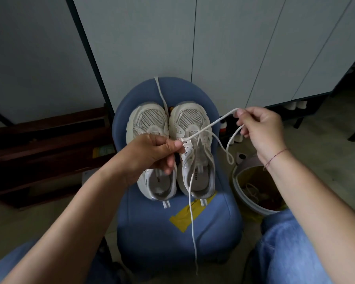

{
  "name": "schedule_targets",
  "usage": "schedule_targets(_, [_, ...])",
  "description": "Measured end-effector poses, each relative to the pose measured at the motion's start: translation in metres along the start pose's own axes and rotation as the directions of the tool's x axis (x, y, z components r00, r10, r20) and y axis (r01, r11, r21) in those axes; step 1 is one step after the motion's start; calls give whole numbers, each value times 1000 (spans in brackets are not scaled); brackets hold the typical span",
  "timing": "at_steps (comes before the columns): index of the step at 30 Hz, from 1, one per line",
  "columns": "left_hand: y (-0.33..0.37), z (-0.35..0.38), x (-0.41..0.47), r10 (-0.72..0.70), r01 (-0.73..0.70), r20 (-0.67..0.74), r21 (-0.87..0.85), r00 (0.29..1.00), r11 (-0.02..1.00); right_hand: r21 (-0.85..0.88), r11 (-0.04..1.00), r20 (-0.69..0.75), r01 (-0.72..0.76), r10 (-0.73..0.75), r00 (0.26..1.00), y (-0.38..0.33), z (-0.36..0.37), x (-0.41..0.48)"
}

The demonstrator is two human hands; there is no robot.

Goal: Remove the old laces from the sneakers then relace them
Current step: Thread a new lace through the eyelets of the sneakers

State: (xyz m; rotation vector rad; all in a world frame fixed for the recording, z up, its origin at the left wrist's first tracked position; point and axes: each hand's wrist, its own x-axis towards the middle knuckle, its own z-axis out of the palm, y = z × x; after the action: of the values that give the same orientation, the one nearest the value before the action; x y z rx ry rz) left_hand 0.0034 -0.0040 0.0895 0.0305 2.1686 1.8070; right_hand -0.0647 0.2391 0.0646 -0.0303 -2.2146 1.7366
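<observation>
Sneakers (190, 119), 2 of them, sit side by side on a blue chair (152, 232). The left hand (152, 152) pinches a white lace (210, 125) above the right-hand shoe (partly laced); the right hand (262, 130) pinches its other stretch, held aside.

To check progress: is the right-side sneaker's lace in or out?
Partly in: the lace crosses eyelets of the sneaker; the left hand and right hand hold its free part.

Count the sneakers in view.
2, both on the chair: left sneaker partly behind the left hand, right sneaker beside it, under the lace. None seems hidden.
</observation>
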Motion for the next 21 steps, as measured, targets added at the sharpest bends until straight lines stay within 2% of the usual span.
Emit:
schedule_targets(3, [-1, -3, -1, -15, 14, 36, 12, 999, 1000, 44, 999, -63, -12, 15, 998, 0, -5, 5])
schedule_targets(5, [-3, -4, 0, -23, 26, 53, -55, 998, 998, 74, 996, -73, -42, 47, 996, 1, -6, 10])
schedule_targets(7, [-5, -5, 2, -41, 61, 89, -237, 995, 970, 160, 982, 36, -98, 93, 995, 2, -3, 11])
schedule_targets(9, [-6, -8, 5, -54, 94, 105, -428, 993, 899, 200, 969, 196, -143, 103, 975, 3, 4, 9])
schedule_targets(12, [-8, -10, 8, -74, 102, 71, -567, 995, 817, 1, 996, 267, -94, 90, 959, 2, 16, 0])
schedule_targets(14, [-10, -8, 10, -97, 107, 49, -602, 994, 791, -39, 999, 297, -38, 48, 954, 1, 24, -7])
schedule_targets(16, [-12, -5, 12, -100, 91, 17, -592, 995, 801, -39, 999, 418, -32, 46, 907, 1, 31, -15])
schedule_targets(19, [-13, -3, 17, -59, 15, -67, -526, 996, 850, -37, 992, 567, -121, 120, 815, 5, 43, -26])
schedule_targets(21, [-12, -5, 22, -44, -23, -128, -479, 991, 877, -20, 984, 573, -178, 157, 805, 8, 53, -30])
